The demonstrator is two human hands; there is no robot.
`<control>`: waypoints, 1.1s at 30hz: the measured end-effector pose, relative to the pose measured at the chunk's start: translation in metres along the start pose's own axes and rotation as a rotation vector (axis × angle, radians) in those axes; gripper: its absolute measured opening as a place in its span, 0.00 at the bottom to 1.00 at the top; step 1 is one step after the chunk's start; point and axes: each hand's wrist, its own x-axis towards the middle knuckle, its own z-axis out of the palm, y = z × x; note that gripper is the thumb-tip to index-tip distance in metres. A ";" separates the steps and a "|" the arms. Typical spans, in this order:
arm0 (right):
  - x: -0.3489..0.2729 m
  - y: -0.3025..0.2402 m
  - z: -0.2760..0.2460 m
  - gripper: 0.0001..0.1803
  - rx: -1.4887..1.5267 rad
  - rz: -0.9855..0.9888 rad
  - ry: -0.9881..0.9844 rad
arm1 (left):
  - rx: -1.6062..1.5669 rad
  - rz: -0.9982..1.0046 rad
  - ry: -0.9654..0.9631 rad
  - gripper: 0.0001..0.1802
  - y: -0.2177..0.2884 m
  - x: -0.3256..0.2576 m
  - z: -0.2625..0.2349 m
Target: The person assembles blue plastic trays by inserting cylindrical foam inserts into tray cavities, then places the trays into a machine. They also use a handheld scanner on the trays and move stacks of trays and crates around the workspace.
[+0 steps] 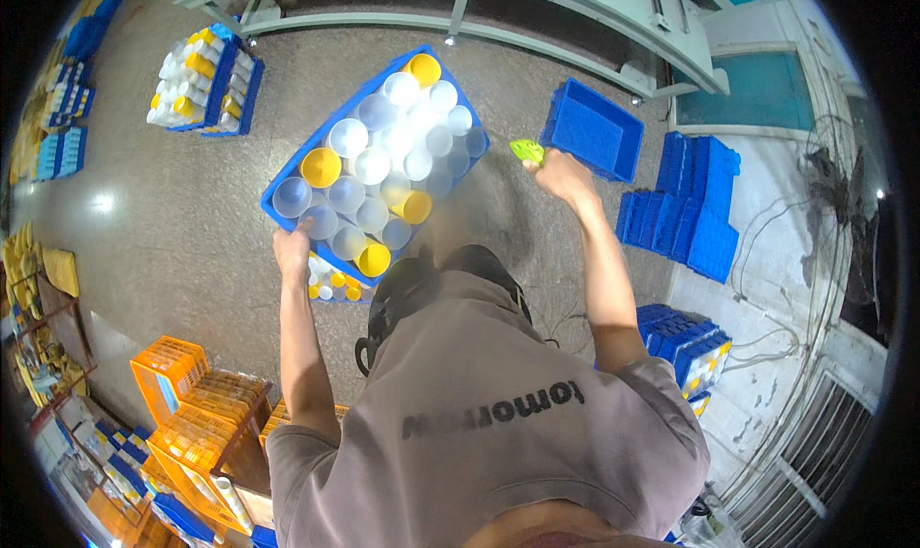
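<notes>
My left hand [292,251] is closed on the near left corner of a blue plastic crate [309,149], with the fingers over its rim. Many cups stand in the crate, most of them white or frosted, such as one frosted cup [292,196], and several yellow, such as one yellow cup [321,168]. My right hand [561,174] is held out to the right, apart from the crate. It is closed on a small bright green object [526,150] whose kind I cannot make out. Part of another load of cups [331,285] shows below the crate's near edge.
Beyond my right hand lies a blue crate [592,131] with its bottom showing. Stacked blue crates [685,203] line the right wall. A long metal-framed table [460,7] spans the far side. Orange crates [206,409] stand near left; stacked cups [187,83] sit far left.
</notes>
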 end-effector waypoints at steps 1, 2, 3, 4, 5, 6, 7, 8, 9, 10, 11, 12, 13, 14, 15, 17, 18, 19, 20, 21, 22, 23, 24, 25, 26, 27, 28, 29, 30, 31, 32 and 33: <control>0.012 -0.001 -0.008 0.26 -0.003 0.025 -0.062 | -0.040 -0.008 -0.018 0.16 0.007 0.009 0.001; 0.025 -0.003 -0.016 0.26 -0.009 0.018 -0.080 | -0.098 -0.016 -0.039 0.16 0.014 0.020 0.002; 0.039 -0.007 -0.022 0.27 -0.014 0.014 -0.087 | -0.105 -0.027 -0.033 0.16 0.019 0.030 0.003; 0.053 -0.013 -0.027 0.27 -0.014 0.012 -0.097 | -0.130 -0.032 -0.033 0.16 0.026 0.040 0.004; 0.066 -0.016 -0.030 0.27 -0.019 0.014 -0.113 | -0.161 -0.067 -0.046 0.16 0.029 0.049 0.008; 0.076 -0.021 -0.035 0.27 -0.034 -0.011 -0.109 | -0.142 -0.049 -0.035 0.15 0.036 0.058 0.008; 0.087 -0.026 -0.038 0.27 -0.050 -0.039 -0.105 | -0.138 -0.042 -0.005 0.15 0.040 0.066 0.010; 0.095 -0.033 -0.042 0.27 -0.069 -0.061 -0.106 | -0.143 -0.044 0.011 0.15 0.046 0.073 0.010; 0.104 -0.041 -0.045 0.27 -0.051 -0.083 -0.122 | -0.158 -0.041 0.030 0.14 0.051 0.079 0.011; 0.110 -0.048 -0.048 0.27 -0.038 -0.095 -0.143 | -0.149 -0.048 0.041 0.14 0.056 0.084 0.011; 0.116 -0.057 -0.051 0.27 -0.028 -0.097 -0.164 | -0.150 -0.050 0.056 0.14 0.061 0.089 0.011; 0.121 -0.065 -0.053 0.27 -0.043 -0.141 -0.165 | -0.157 -0.060 0.068 0.15 0.066 0.093 0.010; 0.125 -0.075 -0.056 0.27 -0.057 -0.176 -0.165 | -0.163 -0.076 0.082 0.14 0.071 0.096 0.009; 0.129 -0.084 -0.059 0.26 -0.068 -0.225 -0.162 | -0.175 -0.098 0.095 0.14 0.076 0.100 0.008; 0.133 -0.094 -0.061 0.26 -0.079 -0.239 -0.144 | -0.192 -0.116 0.106 0.14 0.080 0.104 0.005; 0.139 -0.114 -0.064 0.25 -0.093 -0.287 -0.104 | -0.189 -0.118 0.152 0.14 0.089 0.114 0.001; 0.141 -0.123 -0.065 0.26 -0.102 -0.315 -0.108 | -0.190 -0.126 0.162 0.13 0.092 0.119 -0.002; 0.143 -0.132 -0.067 0.27 -0.112 -0.344 -0.108 | -0.171 -0.123 0.185 0.13 0.095 0.125 -0.005; 0.144 -0.141 -0.068 0.28 -0.122 -0.372 -0.102 | -0.153 -0.125 0.198 0.12 0.097 0.133 -0.007; 0.144 -0.151 -0.069 0.27 -0.122 -0.386 -0.134 | -0.137 -0.114 0.211 0.12 0.099 0.141 -0.009; 0.144 -0.161 -0.069 0.27 -0.125 -0.399 -0.161 | -0.132 -0.138 0.227 0.11 0.102 0.151 -0.011; 0.143 -0.171 -0.070 0.27 -0.130 -0.413 -0.186 | -0.154 -0.141 0.233 0.11 0.104 0.161 -0.013; 0.142 -0.183 -0.072 0.27 -0.139 -0.437 -0.195 | -0.172 -0.133 0.248 0.11 0.106 0.173 -0.013; 0.140 -0.195 -0.073 0.26 -0.150 -0.456 -0.210 | -0.195 -0.106 0.253 0.11 0.108 0.184 -0.016; 0.138 -0.209 -0.074 0.26 -0.163 -0.482 -0.217 | -0.175 -0.180 0.280 0.12 0.113 0.200 -0.018; 0.138 -0.225 -0.076 0.26 -0.166 -0.476 -0.254 | -0.139 -0.168 0.296 0.12 0.117 0.217 -0.022; 0.137 -0.240 -0.078 0.26 -0.171 -0.477 -0.281 | -0.097 -0.178 0.308 0.13 0.122 0.232 -0.025; 0.134 -0.255 -0.080 0.26 -0.179 -0.469 -0.310 | -0.052 -0.199 0.314 0.13 0.125 0.245 -0.027; 0.130 -0.269 -0.083 0.25 -0.175 -0.497 -0.311 | -0.078 -0.168 0.304 0.13 0.128 0.257 -0.030; 0.128 -0.284 -0.087 0.24 -0.179 -0.519 -0.307 | -0.095 -0.176 0.307 0.15 0.132 0.272 -0.035; 0.127 -0.300 -0.093 0.23 -0.185 -0.541 -0.306 | -0.115 -0.185 0.306 0.16 0.136 0.288 -0.039; 0.127 -0.315 -0.099 0.23 -0.195 -0.548 -0.317 | -0.145 -0.177 0.300 0.17 0.139 0.302 -0.043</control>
